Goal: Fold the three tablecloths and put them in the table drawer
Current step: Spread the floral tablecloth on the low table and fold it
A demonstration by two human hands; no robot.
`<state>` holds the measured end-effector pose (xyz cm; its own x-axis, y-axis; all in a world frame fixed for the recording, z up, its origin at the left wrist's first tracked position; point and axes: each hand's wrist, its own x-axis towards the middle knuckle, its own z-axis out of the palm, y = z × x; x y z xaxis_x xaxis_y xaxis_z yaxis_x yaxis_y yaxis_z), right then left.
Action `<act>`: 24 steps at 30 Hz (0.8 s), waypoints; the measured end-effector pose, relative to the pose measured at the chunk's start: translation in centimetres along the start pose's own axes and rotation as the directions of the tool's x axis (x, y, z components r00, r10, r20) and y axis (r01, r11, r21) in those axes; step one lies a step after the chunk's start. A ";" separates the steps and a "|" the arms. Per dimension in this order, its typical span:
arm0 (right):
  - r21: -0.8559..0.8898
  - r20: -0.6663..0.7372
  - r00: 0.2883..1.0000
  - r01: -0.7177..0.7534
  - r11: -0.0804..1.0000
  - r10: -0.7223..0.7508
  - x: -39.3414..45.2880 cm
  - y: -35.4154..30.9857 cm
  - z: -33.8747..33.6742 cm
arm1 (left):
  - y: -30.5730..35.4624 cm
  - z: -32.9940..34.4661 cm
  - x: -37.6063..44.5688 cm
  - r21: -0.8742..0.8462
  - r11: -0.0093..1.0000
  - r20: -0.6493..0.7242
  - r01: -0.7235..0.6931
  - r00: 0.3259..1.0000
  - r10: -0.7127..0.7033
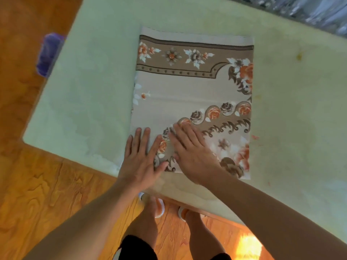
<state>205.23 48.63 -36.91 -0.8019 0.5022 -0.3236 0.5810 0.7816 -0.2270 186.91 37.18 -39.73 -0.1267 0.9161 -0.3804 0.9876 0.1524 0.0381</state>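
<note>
Cloth: a beige folded tablecloth (189, 91) with a brown border band and orange and grey printed flowers lay flat as a rectangle on the pale green surface (90, 87), toward the near edge, one short side at the far end.
Cloth layers: the near left corner sat under the hands; layer count could not be told.
Left hand (139, 162): palm down, fingers straight and spread a little, pressed flat on the near left corner of the tablecloth; outer fingers reached the cloth's left edge, thumb pointed toward the other hand.
Right hand (189, 152): palm down, fingers straight and close together, flat on the cloth just right of the left hand, fingertips on the curved floral band; slightly blurred.
Hands, relation: side by side, nearly touching at the thumbs, both lying open on the fabric, neither gripping nor pinching it.
Cloth vs hands: most of the cloth stretched away beyond the fingertips and to the right of the right hand.
Surface: pale green with yellowish stains at the right side; the near corner overhung a wood-grain floor (37, 194).
Other: a blurred purple object (47, 54) sat by the left edge of the surface, on or above the floor; which, could not be told.
Person: bare legs, white slippers (159, 207) and dark shorts visible below the surface's edge.
</note>
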 end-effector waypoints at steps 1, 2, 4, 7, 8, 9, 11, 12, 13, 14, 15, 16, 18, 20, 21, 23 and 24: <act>-0.021 0.009 1.000 0.000 1.000 0.000 1.3 0.3 0.2 | -0.2 -0.2 0.0 -0.024 1.000 0.000 -0.015 1.000 0.015; -0.047 0.020 1.000 -0.008 0.999 0.009 2.3 0.9 0.4 | -0.4 -0.3 -0.1 -0.053 0.998 -0.009 -0.043 0.999 0.043; -0.102 0.036 0.999 -0.001 0.995 0.005 2.8 1.9 0.9 | -1.5 -0.2 -1.2 -0.106 0.988 -0.028 -0.112 0.994 0.109; -0.164 0.045 0.999 0.015 0.986 -0.008 2.7 2.1 1.1 | -4.7 0.7 -4.4 -0.127 0.978 -0.036 -0.163 0.986 0.160; -0.164 0.047 0.999 0.012 0.986 -0.004 2.9 1.8 1.1 | -5.9 0.9 -5.7 -0.120 0.979 -0.030 -0.166 0.986 0.164; -0.154 0.044 0.999 -0.013 0.988 0.020 3.0 1.3 1.0 | -7.0 1.0 -6.7 -0.107 0.978 -0.018 -0.179 0.984 0.178; -0.104 0.018 0.994 -0.106 0.989 0.108 3.4 -0.2 0.3 | -8.8 1.0 -7.7 -0.080 0.968 0.006 -0.240 0.971 0.241; -0.078 0.001 0.992 -0.124 0.989 0.125 3.8 -1.4 0.0 | -9.5 0.8 -7.6 -0.069 0.960 0.014 -0.272 0.962 0.274; -0.060 -0.016 0.995 -0.097 0.993 0.096 4.2 -2.8 -0.2 | -10.2 0.7 -7.3 -0.052 0.952 0.019 -0.302 0.953 0.303; -0.046 -0.020 0.999 -0.025 0.999 0.024 4.8 -4.5 -0.2 | -10.7 0.6 -7.1 -0.026 0.944 0.024 -0.330 0.944 0.330; -0.034 -0.008 0.997 0.078 0.996 -0.078 5.3 -6.0 0.1 | -11.2 0.6 -6.9 -0.003 0.934 0.033 -0.356 0.934 0.356; -0.031 0.018 0.981 0.194 0.980 -0.194 6.0 -7.3 0.7 | -11.6 0.6 -6.8 0.011 0.925 0.039 -0.379 0.925 0.378; -0.056 0.073 0.927 0.372 0.926 -0.368 7.4 -8.3 1.7 | -12.0 0.8 -6.7 0.011 0.916 0.018 -0.402 0.916 0.401; -0.088 0.147 0.890 0.446 0.890 -0.431 9.6 -7.1 1.4 | -12.0 1.0 -6.6 -0.012 0.917 -0.022 -0.399 0.917 0.399; -0.104 0.177 0.883 0.457 0.884 -0.436 10.8 -6.0 0.9 | -11.9 1.1 -6.6 -0.029 0.918 -0.028 -0.396 0.918 0.395; -0.152 0.171 0.904 0.417 0.896 -0.392 14.1 -3.8 -0.6 | -12.0 1.4 -6.4 -0.058 0.917 -0.061 -0.395 0.918 0.392; -0.175 0.132 0.927 0.371 0.912 -0.352 16.1 -2.9 -1.7 | -12.2 1.4 -6.3 -0.067 0.913 -0.076 -0.402 0.915 0.397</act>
<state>190.35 55.07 -39.94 -0.9294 0.1414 -0.3408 0.2077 0.9639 -0.1665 175.76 29.02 -39.13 0.2692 0.9266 -0.2626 0.9465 -0.2042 0.2497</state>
